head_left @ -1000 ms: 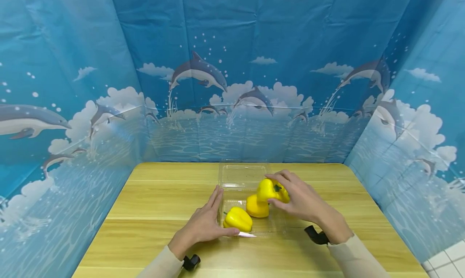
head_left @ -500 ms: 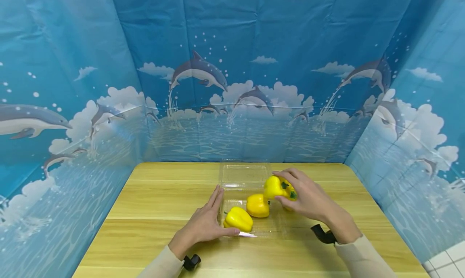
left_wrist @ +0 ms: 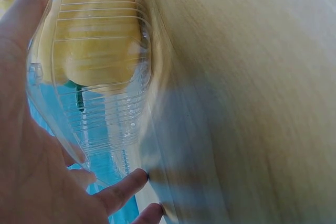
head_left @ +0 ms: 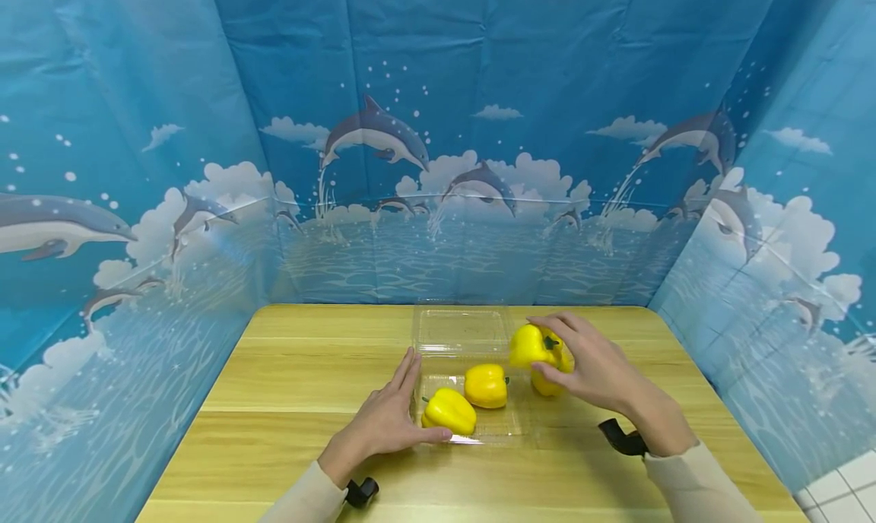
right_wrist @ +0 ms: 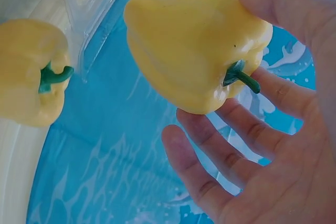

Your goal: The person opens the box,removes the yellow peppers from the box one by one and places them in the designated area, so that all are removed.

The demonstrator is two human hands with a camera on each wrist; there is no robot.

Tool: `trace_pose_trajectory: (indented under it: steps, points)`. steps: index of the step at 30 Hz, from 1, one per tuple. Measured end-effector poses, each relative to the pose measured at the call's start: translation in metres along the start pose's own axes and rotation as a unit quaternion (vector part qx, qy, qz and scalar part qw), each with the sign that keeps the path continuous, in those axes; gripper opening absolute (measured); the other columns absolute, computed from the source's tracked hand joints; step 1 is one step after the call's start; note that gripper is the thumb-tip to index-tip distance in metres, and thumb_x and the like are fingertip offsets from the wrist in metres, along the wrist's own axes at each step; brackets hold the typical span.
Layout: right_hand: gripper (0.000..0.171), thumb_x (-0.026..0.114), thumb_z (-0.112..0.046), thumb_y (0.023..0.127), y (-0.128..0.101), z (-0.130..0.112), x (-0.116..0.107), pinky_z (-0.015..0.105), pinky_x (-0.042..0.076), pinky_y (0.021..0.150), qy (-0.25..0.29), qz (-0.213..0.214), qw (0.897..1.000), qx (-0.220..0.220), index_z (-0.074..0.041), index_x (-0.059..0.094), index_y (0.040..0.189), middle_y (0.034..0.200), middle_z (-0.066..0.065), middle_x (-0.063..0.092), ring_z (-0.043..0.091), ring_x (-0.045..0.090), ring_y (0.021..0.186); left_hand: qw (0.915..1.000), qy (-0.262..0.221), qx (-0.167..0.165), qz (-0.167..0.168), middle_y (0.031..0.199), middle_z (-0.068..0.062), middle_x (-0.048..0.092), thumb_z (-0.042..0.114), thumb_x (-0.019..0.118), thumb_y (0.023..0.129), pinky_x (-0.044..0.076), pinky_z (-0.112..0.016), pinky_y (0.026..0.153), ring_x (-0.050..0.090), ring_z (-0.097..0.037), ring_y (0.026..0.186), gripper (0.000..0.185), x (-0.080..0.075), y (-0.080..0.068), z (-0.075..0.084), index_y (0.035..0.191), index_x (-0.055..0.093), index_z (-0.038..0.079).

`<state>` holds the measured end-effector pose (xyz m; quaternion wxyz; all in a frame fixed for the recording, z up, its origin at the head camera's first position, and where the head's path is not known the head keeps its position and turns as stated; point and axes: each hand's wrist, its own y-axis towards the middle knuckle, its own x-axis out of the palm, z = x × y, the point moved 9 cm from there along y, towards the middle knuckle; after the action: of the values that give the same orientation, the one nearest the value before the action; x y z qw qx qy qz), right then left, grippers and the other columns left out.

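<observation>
While the left hand (head_left: pixel 383 426) lies flat with straight fingers against the near-left edge of the clear plastic clamshell box (head_left: pixel 472 401), the right hand (head_left: pixel 591 367) holds a yellow pepper (head_left: pixel 532 346) lifted just right of the box, fingers curled round it, stem toward the palm. Two peppers remain in the box's tray: the front pepper (head_left: pixel 449 411) just beside the left thumb, the middle pepper (head_left: pixel 486 385) behind it. A fourth pepper (head_left: pixel 544 383) sits on the wooden surface (head_left: pixel 287 371) outside the box's right edge, partly hidden under the right hand. The lid (head_left: pixel 461 329) lies open, hinged back.

Judgement: the peppers appear to be coming out of the box; one out on the surface, one in hand, two left. Direction not certain from these views alone.
</observation>
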<state>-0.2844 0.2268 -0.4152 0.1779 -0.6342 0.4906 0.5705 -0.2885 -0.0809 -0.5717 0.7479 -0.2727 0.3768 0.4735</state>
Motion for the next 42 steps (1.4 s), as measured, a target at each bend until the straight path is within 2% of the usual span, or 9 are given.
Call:
trace_pose_trajectory:
  steps: [9,18,22,32,42]
  points:
    - [0.071,0.092,-0.031,0.104,-0.004,0.011,-0.011,0.064,0.068,0.095,-0.002,0.005,1.0,0.016,-0.017,0.063,0.167,0.149,0.016,0.071,0.039,0.073,0.126,1.0,0.001,-0.001,0.001,0.2,-0.004,-0.006,0.096,0.078,0.085,0.046,-0.08,0.127,0.056,-0.049,0.164,0.149,0.0,-0.001,0.001,0.19,0.005,0.021]
    - [0.071,0.09,-0.033,0.106,-0.011,0.027,-0.017,0.07,0.065,0.101,0.006,0.004,0.999,0.038,-0.016,0.061,0.168,0.153,0.02,0.07,0.044,0.074,0.129,1.0,-0.003,0.0,-0.001,0.2,-0.002,-0.008,0.094,0.079,0.086,0.046,-0.08,0.127,0.054,-0.049,0.166,0.147,0.0,0.0,0.001,0.19,0.005,0.022]
    - [0.07,0.09,-0.032,0.106,-0.012,0.033,-0.021,0.069,0.065,0.099,0.007,0.006,0.999,0.043,-0.016,0.061,0.168,0.149,0.019,0.071,0.042,0.074,0.125,1.0,-0.004,0.002,-0.001,0.2,-0.002,-0.008,0.092,0.08,0.087,0.046,-0.081,0.127,0.055,-0.05,0.165,0.147,-0.001,0.0,0.001,0.19,0.004,0.022]
    - [0.071,0.09,-0.029,0.106,-0.018,0.054,-0.025,0.059,0.063,0.089,0.003,0.001,0.998,0.063,-0.013,0.06,0.168,0.143,0.02,0.071,0.036,0.073,0.114,1.0,-0.007,0.0,-0.003,0.2,0.0,-0.009,0.091,0.081,0.087,0.045,-0.081,0.127,0.056,-0.05,0.163,0.146,-0.001,0.0,0.002,0.19,0.003,0.023]
    - [0.071,0.089,-0.029,0.107,-0.024,0.073,-0.027,0.052,0.06,0.085,0.008,-0.003,0.997,0.076,-0.008,0.059,0.168,0.141,0.023,0.071,0.033,0.071,0.11,0.9999,-0.012,-0.004,-0.006,0.199,0.001,-0.01,0.091,0.081,0.087,0.043,-0.082,0.128,0.055,-0.05,0.165,0.145,0.0,0.0,0.001,0.19,0.005,0.023]
